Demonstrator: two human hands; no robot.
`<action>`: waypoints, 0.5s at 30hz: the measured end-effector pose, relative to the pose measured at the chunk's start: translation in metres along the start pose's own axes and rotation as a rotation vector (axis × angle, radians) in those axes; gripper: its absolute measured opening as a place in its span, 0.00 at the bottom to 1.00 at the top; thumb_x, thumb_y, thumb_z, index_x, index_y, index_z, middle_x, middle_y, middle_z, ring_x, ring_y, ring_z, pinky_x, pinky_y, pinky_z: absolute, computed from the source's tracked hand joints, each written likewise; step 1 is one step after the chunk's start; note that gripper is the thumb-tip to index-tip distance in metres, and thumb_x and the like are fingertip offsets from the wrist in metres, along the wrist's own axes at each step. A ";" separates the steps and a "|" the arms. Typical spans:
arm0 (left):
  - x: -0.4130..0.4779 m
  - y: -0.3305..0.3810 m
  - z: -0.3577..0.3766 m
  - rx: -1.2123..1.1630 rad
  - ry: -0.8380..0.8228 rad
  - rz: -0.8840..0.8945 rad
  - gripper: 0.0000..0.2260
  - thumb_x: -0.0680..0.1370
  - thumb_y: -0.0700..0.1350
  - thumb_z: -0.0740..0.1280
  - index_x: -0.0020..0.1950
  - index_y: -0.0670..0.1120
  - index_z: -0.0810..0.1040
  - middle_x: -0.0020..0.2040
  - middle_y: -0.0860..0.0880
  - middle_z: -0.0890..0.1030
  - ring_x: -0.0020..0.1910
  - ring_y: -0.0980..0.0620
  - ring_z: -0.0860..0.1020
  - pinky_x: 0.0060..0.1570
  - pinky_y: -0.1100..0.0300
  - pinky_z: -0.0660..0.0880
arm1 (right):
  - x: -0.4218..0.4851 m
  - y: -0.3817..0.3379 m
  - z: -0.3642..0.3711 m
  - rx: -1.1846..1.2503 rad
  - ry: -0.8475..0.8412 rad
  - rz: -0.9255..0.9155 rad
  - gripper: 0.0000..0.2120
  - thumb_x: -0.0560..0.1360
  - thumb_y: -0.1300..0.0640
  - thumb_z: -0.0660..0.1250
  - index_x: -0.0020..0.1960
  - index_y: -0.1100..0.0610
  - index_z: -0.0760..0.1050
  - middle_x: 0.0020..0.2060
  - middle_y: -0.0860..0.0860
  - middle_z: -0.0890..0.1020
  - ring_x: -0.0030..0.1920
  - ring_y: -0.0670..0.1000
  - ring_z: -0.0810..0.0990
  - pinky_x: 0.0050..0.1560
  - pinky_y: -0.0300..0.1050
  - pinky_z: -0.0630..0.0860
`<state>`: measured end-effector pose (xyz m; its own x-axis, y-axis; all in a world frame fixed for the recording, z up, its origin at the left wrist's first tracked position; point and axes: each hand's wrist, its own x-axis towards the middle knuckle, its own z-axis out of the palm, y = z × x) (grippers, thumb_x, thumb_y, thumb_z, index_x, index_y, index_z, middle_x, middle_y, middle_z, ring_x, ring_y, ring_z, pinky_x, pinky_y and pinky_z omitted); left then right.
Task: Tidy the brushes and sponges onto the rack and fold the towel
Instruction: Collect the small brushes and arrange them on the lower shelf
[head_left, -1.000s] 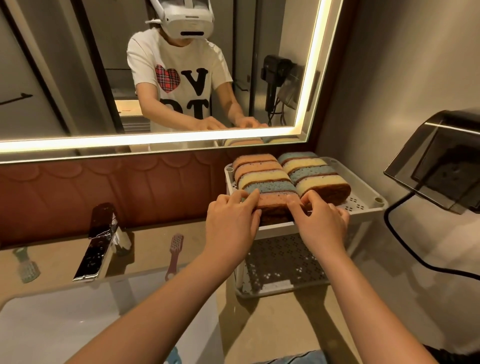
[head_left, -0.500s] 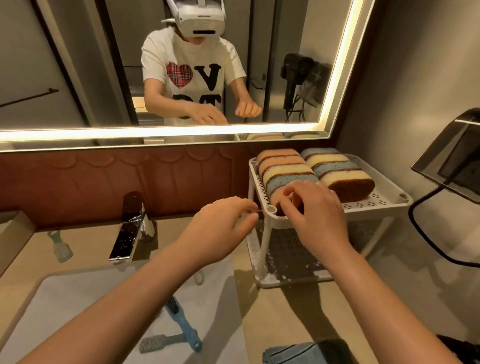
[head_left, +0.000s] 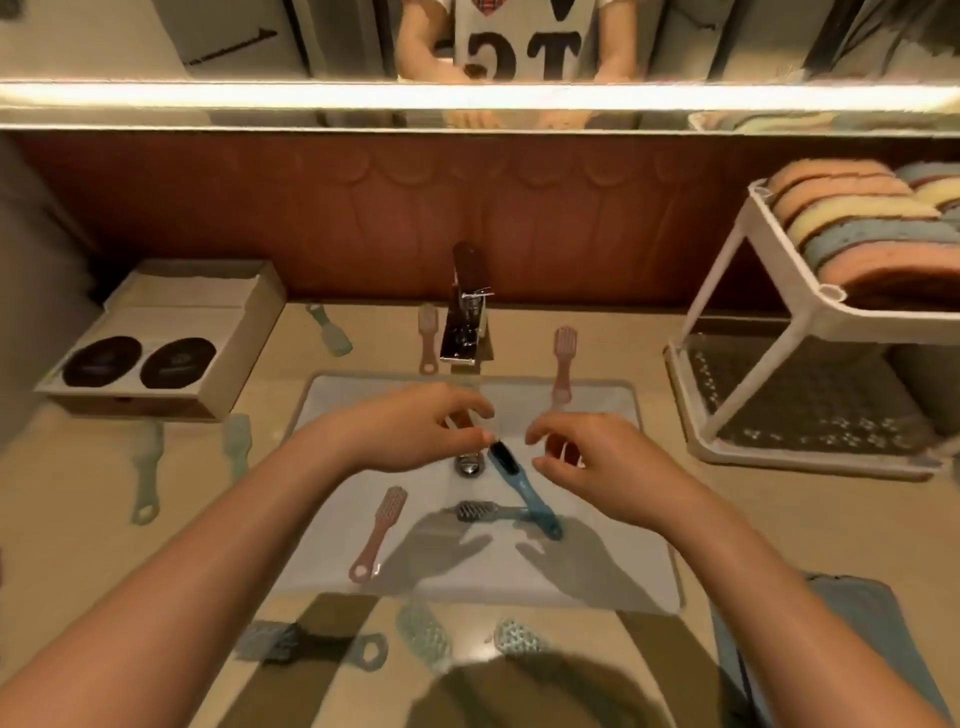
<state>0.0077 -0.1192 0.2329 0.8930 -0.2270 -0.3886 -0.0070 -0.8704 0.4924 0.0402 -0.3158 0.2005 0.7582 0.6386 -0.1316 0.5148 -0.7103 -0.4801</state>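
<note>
Left hand (head_left: 410, 431) at blue brush (head_left: 524, 489), grip unclear | right hand (head_left: 587, 457) slack, empty | risk: brush knocked against drain (head_left: 469, 464), 9 o'clock

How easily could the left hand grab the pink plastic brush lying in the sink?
Probably yes: the pink plastic brush lies uncovered in the white sink, close to the left hand, nothing between.

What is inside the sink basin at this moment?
A pink brush, a blue brush crossing a grey-bristled brush, and the drain. The left hand and right hand above hide part of the floor.
</note>
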 end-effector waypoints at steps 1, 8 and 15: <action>-0.005 -0.012 0.003 -0.009 -0.029 -0.021 0.20 0.78 0.55 0.61 0.69 0.50 0.69 0.62 0.51 0.77 0.54 0.56 0.74 0.56 0.60 0.72 | 0.002 -0.008 0.012 0.042 -0.036 0.000 0.11 0.77 0.51 0.63 0.58 0.49 0.74 0.44 0.44 0.78 0.45 0.47 0.77 0.48 0.47 0.77; -0.038 -0.094 0.033 -0.035 -0.136 -0.150 0.21 0.78 0.53 0.63 0.69 0.48 0.69 0.61 0.48 0.77 0.58 0.50 0.75 0.60 0.56 0.72 | 0.011 -0.046 0.094 0.132 -0.227 0.071 0.14 0.76 0.51 0.64 0.61 0.51 0.74 0.43 0.44 0.77 0.42 0.45 0.74 0.45 0.42 0.70; -0.059 -0.143 0.103 -0.132 -0.123 -0.160 0.19 0.76 0.51 0.66 0.65 0.48 0.72 0.61 0.47 0.76 0.57 0.51 0.75 0.60 0.56 0.72 | -0.014 -0.039 0.151 0.046 -0.302 0.295 0.18 0.74 0.49 0.65 0.64 0.48 0.70 0.60 0.50 0.75 0.57 0.51 0.72 0.59 0.48 0.70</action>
<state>-0.0902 -0.0267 0.1048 0.8165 -0.1490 -0.5578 0.1965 -0.8368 0.5111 -0.0509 -0.2525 0.0904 0.7154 0.4731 -0.5142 0.2701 -0.8659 -0.4210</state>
